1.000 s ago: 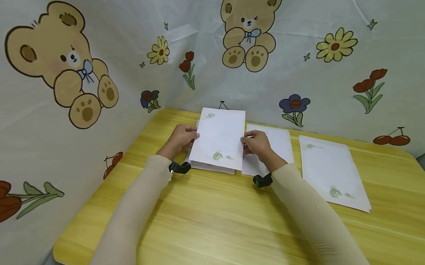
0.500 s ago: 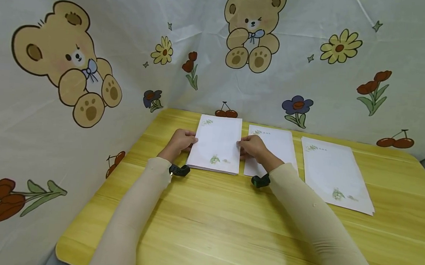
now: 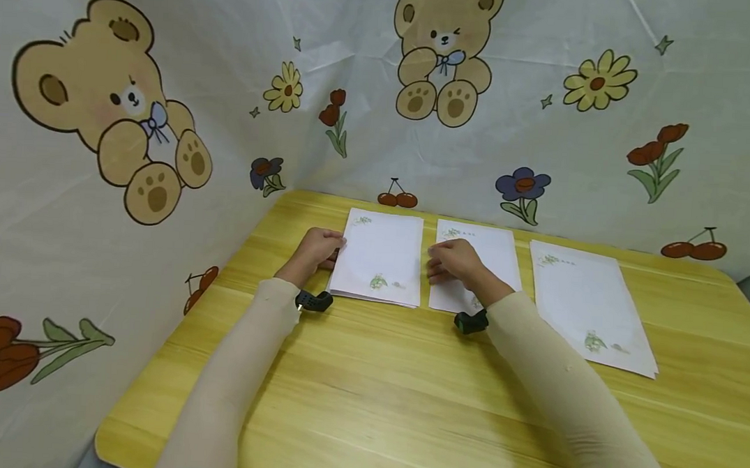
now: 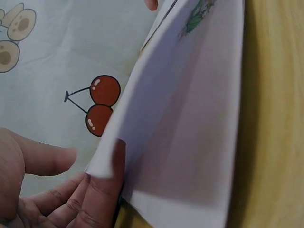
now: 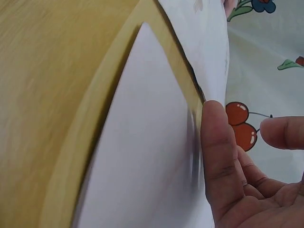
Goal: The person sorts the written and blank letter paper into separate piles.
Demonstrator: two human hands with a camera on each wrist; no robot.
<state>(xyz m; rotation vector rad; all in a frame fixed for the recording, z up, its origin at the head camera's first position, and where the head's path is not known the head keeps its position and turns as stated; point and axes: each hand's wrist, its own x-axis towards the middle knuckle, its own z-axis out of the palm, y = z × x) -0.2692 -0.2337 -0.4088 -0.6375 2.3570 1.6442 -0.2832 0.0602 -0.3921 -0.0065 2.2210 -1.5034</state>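
Observation:
On the left, a stack of white paper sheets [image 3: 380, 252] with green plant prints lies on the table. My left hand [image 3: 314, 251] is at its left edge. In the left wrist view the fingers [image 4: 97, 202] touch the edge of the paper [image 4: 190, 142], and the thumb [image 4: 52, 160] stands off from it. My right hand [image 3: 458, 262] is over the left side of the middle paper stack [image 3: 496, 253], a small gap away from the left stack. Its straight index finger [image 5: 221, 152] and spread thumb [image 5: 285, 133] have nothing between them in the right wrist view.
A third paper stack [image 3: 588, 306] lies to the right, its sheets slightly uneven. The yellow wood-grain table [image 3: 381, 388] reaches back to a white cloth [image 3: 359, 24] printed with bears, flowers and cherries.
The sheet that both hands held raised has come down onto the left stack. My right hand has then let go and shifted slightly right; the left stays at the stack's edge.

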